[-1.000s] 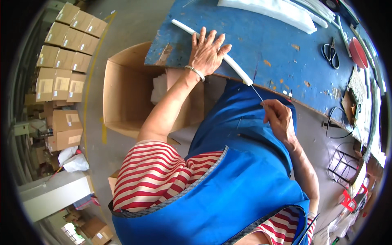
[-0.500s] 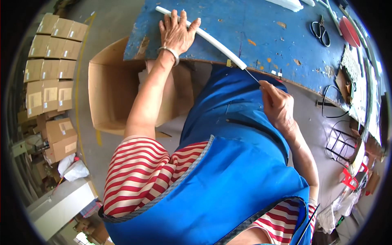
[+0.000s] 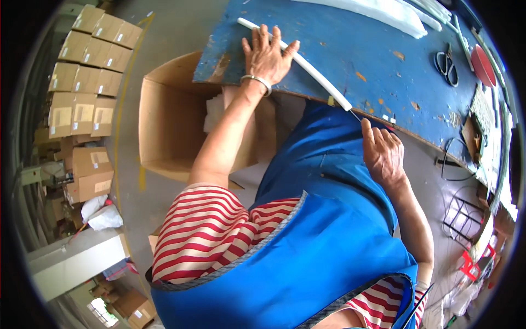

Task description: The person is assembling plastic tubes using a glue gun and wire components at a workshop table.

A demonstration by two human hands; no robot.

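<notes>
A long white tube (image 3: pixel 307 64) lies slantwise across the near edge of a scuffed blue bench (image 3: pixel 350 38), pinned under the left hand (image 3: pixel 267 55), whose fingers are spread flat over it. The tube's lower end tapers to a thin wire that runs to the right hand (image 3: pixel 382 153), which is curled closed just off the bench edge, fingertips pinched at the wire. Below the left hand an open cardboard box (image 3: pixel 175 131) stands on the floor. Beyond the right hand, farther along the bench, lie black-handled scissors (image 3: pixel 446 64) and a red disc (image 3: pixel 483 66). Well to the left of the left hand, stacked cartons (image 3: pixel 90 71) line the floor.
</notes>
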